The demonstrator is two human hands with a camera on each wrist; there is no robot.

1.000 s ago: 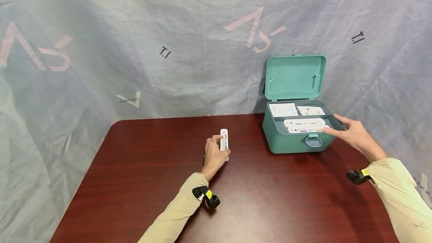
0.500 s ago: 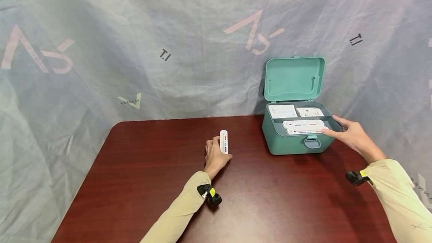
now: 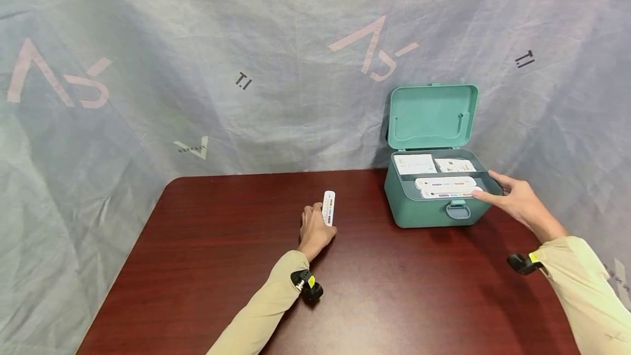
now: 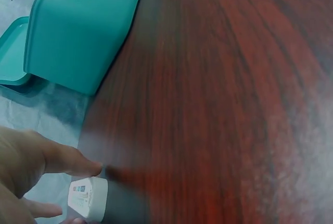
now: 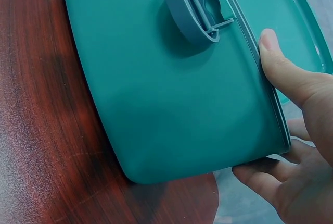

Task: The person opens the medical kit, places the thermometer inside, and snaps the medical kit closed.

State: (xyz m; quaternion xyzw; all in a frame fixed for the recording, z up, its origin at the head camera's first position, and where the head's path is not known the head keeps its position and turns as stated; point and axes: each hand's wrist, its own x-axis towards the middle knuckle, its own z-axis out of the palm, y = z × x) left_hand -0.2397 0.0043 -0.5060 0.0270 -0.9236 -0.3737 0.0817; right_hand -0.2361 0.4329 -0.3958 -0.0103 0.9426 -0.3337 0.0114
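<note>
My left hand (image 3: 317,231) is at the near end of a slim white case (image 3: 328,208) with a printed scale and coloured marks, on the table. In the left wrist view, its thumb and fingers lie on either side of the white case (image 4: 87,199); the hand hides part of it in the head view. My right hand (image 3: 520,201) grips the right rim of a teal storage box (image 3: 419,208). In the right wrist view, its thumb is over the rim of the teal box (image 5: 156,104) and its fingers are against the side.
The box's lid (image 3: 432,115) stands open at the back. Inside, two similar white cases (image 3: 446,183) lie in the front compartment, with a white packet (image 3: 414,164) and another packet (image 3: 455,165) behind. The dark red table (image 3: 222,234) meets a grey cloth backdrop (image 3: 291,97).
My left hand has shifted slightly toward the near end of the white case, whose angle has turned a little. The right hand keeps its hold on the box.
</note>
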